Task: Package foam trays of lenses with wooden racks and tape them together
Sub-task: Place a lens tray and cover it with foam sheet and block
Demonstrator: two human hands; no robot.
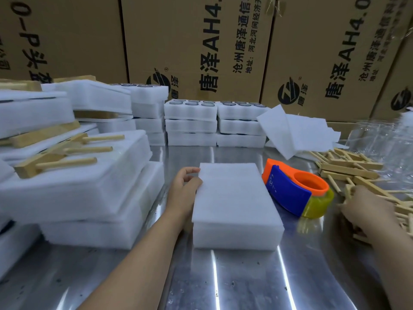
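Observation:
A white foam tray stack (pixel 234 204) with a plain foam lid lies in the middle of the steel table. My left hand (pixel 184 189) holds its left edge, thumb on top and fingers along the side. My right hand (pixel 366 211) reaches into the pile of wooden racks (pixel 350 168) at the right; its fingertips are hidden among the sticks, so its grip is unclear. An orange and blue tape dispenser (pixel 295 189) with yellowish tape lies just right of the tray stack.
Stacks of foam trays with lenses (pixel 214 121) stand at the back. Finished foam packs with wooden racks (pixel 73 166) pile up on the left. Loose foam sheets (pixel 295 130) and clear plastic bags (pixel 377 137) lie back right. Cardboard boxes (pixel 201 41) wall the rear.

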